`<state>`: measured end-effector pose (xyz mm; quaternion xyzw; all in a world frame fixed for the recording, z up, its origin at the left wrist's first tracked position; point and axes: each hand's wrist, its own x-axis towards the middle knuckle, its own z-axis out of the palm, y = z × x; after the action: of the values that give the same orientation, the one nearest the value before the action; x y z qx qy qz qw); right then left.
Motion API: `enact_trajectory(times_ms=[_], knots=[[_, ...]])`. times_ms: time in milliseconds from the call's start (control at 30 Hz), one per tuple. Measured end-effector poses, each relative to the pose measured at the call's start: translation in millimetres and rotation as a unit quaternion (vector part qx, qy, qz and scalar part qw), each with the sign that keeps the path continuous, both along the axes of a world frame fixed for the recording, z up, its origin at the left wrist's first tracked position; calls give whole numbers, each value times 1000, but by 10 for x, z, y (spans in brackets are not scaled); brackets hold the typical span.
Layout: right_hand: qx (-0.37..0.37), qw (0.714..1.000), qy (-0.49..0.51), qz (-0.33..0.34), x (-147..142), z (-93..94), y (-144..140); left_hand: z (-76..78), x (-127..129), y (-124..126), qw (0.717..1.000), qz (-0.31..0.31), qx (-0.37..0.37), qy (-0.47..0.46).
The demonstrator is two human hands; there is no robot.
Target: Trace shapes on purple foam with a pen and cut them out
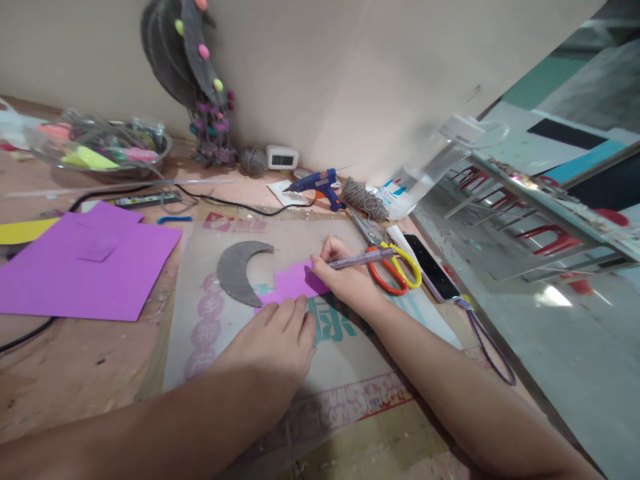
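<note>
The right hand [345,277] is pinching a pen [360,259] in a writing grip, thumb and fingers pressed together around its barrel, with the tip touching the right end of a small purple paper piece [293,283]. That piece is lying near the middle of a printed mat [345,373] on the desk [85,373], just at 4 o'clock of a grey crescent cutout [237,270] whose lower horn is reaching its left end. The left hand [273,343] is resting palm down with its fingers pressed flat together, fingertips holding down the near edge of the purple piece; it is clasping nothing.

At 3 o'clock of the right hand, red and yellow scissors [395,270] are lying just beside it, and a dark phone [430,267] is sitting beyond them near the desk's edge. At 12 o'clock, a blue glue gun [320,183] is lying beside a ball of grey twine [363,200], with a small white clock [283,157] against the wall. At 9 o'clock, well apart from the hands, a large purple sheet [85,267] is lying on the desk, a yellow sheet [23,231] peeking out beyond it, and a bowl of craft bits [100,150] is standing at 10 o'clock.
</note>
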<state>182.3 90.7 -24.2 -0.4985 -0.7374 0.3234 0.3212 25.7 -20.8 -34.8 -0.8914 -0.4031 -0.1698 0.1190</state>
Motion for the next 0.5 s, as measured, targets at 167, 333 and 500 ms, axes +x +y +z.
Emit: enact_trajectory(times_ms=[167,333,500], knots=[[0,1000,18,-14,-21,21,-7,9,3,2,1000,1,5,-4],[14,998,30,-52,-12,90,-33,9,0,3,1000,0,4,-5],[9,999,26,-33,-20,103,-59,19,-3,0,1000,1,-5,6]])
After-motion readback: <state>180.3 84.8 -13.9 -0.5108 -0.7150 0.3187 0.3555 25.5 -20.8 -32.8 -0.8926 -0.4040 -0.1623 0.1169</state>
